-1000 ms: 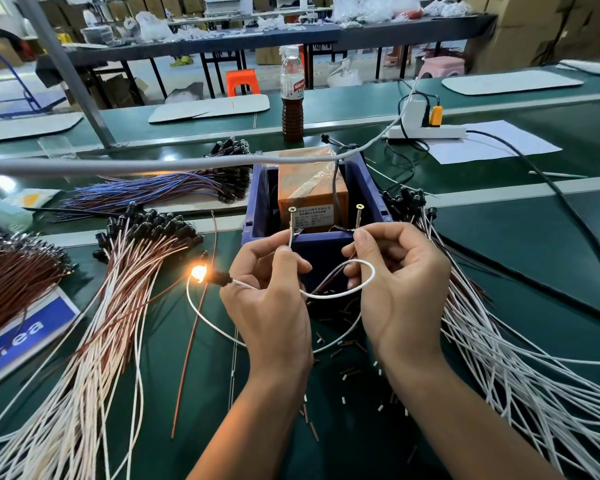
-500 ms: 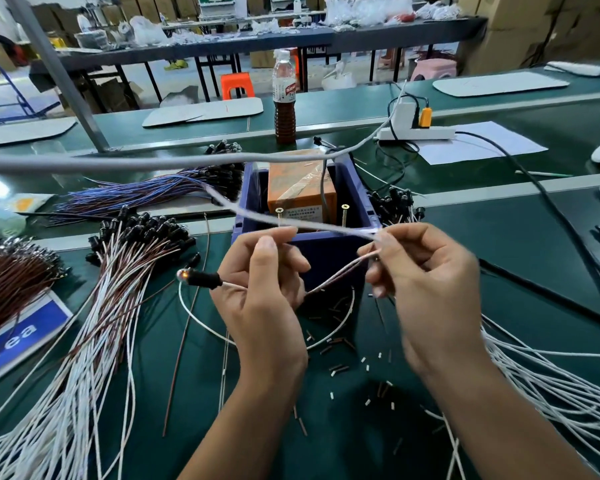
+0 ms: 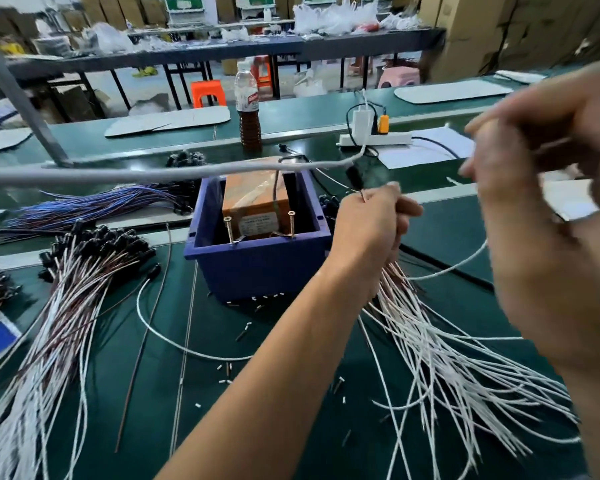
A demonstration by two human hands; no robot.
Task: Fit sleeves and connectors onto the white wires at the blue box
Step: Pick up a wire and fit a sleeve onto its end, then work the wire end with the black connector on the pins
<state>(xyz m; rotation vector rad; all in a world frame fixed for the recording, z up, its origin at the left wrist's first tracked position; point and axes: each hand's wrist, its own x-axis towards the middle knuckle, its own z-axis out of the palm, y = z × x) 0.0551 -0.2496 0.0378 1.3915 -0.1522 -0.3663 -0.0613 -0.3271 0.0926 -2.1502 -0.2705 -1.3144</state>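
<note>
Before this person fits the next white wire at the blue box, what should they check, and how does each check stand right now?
1. Left hand grips wires from the white bundle: ok.
2. One single wire separated out: cannot tell.
3. Right hand grip on a wire: cannot tell, blurred.
4. Blue box upright within reach: ok.
5. Both screws standing at the box's front wall: ok.
6. Loose sleeve pieces on the mat: ok.

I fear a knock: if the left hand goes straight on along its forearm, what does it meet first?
Likely the white paper lying right of the power strip, beyond the left hand; depth is unclear.
</note>
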